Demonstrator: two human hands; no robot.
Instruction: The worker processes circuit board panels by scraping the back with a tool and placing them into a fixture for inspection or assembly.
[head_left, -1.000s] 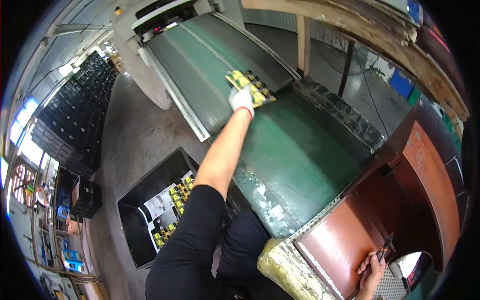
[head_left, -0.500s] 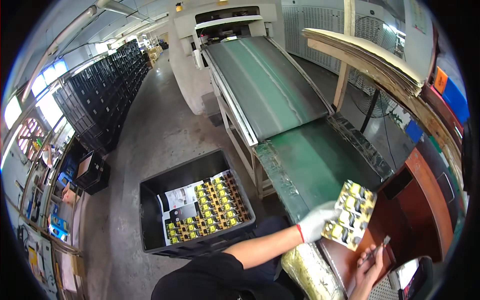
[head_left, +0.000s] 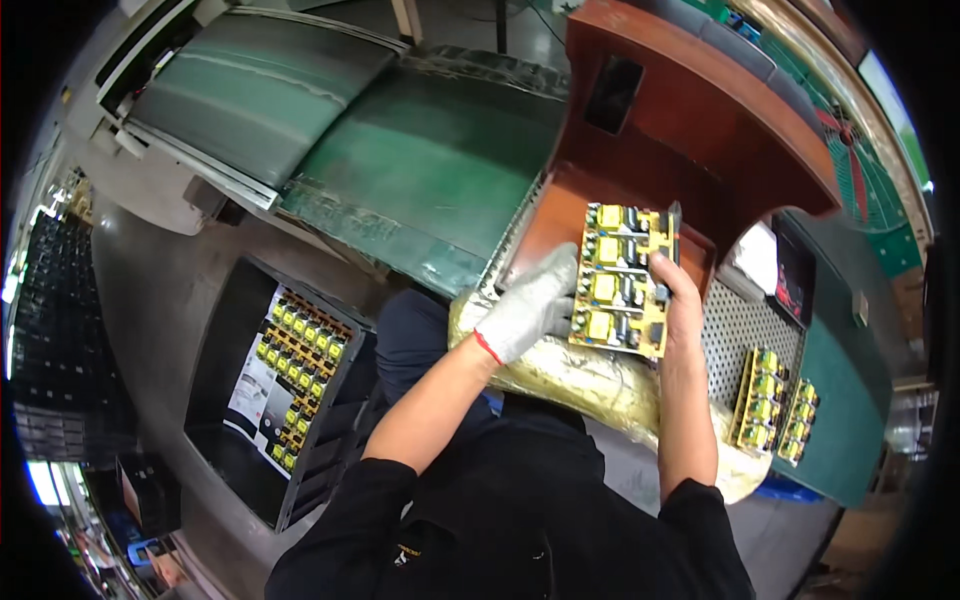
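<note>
A circuit board panel [head_left: 622, 280] with yellow transformers and dark parts is tilted up before me, above a reddish-brown bench recess. My left hand [head_left: 532, 305], in a pale glove with a red cuff edge, closes on its left side. My bare right hand [head_left: 680, 305] grips the right edge, thumb across the front. A narrow grey tool tip [head_left: 676, 212] shows beside the panel's upper right corner; the rest of the tool is hidden. Below the panel lies a yellowish plastic-wrapped pad [head_left: 560, 375] along the bench edge.
A black crate [head_left: 215, 375] with several similar boards and printed sheets stands at lower left. A green conveyor belt [head_left: 430, 150] runs at upper left. Two more board strips [head_left: 760, 400] rest at right, near a perforated metal plate [head_left: 735, 340] and a black tray [head_left: 795, 270].
My view has swung rightward. The right hand, earlier apart with a small tool, now grips the board panel too. The panel has turned more upright in front of me.
</note>
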